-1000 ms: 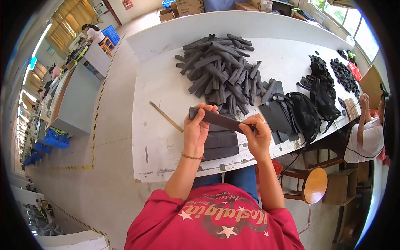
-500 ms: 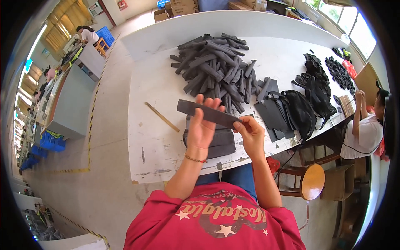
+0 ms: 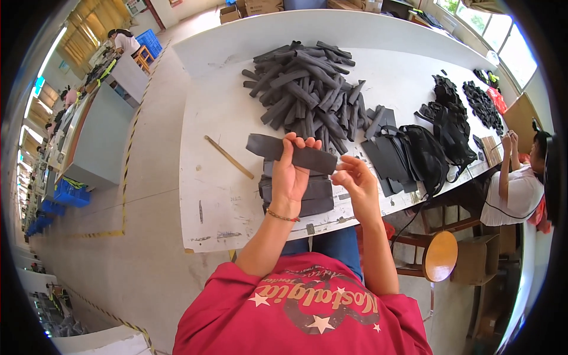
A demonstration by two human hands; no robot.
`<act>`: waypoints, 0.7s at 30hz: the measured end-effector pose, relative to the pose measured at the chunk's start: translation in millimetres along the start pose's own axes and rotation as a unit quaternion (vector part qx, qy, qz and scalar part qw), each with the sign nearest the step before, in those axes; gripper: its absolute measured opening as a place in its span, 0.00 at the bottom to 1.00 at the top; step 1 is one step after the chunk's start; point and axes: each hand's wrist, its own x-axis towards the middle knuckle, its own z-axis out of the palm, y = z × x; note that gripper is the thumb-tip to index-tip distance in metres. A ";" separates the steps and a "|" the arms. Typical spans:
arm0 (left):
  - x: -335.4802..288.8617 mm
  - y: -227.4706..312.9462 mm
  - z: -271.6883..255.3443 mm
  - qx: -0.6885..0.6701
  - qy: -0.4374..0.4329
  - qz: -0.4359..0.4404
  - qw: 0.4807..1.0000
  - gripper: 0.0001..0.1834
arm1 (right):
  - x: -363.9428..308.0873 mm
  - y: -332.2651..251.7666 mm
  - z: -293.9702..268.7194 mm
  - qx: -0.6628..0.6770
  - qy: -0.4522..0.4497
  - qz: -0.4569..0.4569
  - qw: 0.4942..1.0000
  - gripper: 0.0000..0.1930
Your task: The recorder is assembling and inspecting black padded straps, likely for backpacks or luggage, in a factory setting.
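A dark grey fabric strip, which looks folded or tubular, hangs slantwise above the table. My left hand is closed around its middle, thumb on the near face and fingertips showing over the top edge. Beside the strip's right end is my right hand, thumb and forefinger apart and nothing visibly gripped. Below the strip, a neat stack of similar dark grey pieces lies near the table's front edge, partly hidden by my left hand. Farther off rises a loose heap of rolled dark grey strips.
On the white table, a thin wooden stick lies left of my hands. To the right are flat dark sheets, a black bag and black piles. A co-worker sits at the far right, past a wooden stool.
My left hand has closed around the strip, where it was spread flat behind it. My right thumb and forefinger have let go of the right end. The strip now looks wider and more rounded.
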 end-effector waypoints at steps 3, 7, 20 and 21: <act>-2.6 -3.1 3.5 0.031 0.011 0.017 0.999 0.13 | 4.5 3.7 3.6 -0.037 -0.016 0.021 0.999 0.08; -8.1 -7.4 9.4 0.019 0.033 0.027 0.999 0.13 | 5.3 13.8 6.6 -0.012 -0.016 0.035 0.999 0.06; -7.7 -5.6 6.5 0.007 0.039 0.024 0.999 0.12 | 3.4 2.2 6.1 0.006 -0.024 0.057 0.998 0.08; -8.4 -5.2 5.0 0.018 0.028 0.034 0.999 0.13 | 2.7 -2.3 10.7 0.022 -0.004 0.056 0.998 0.09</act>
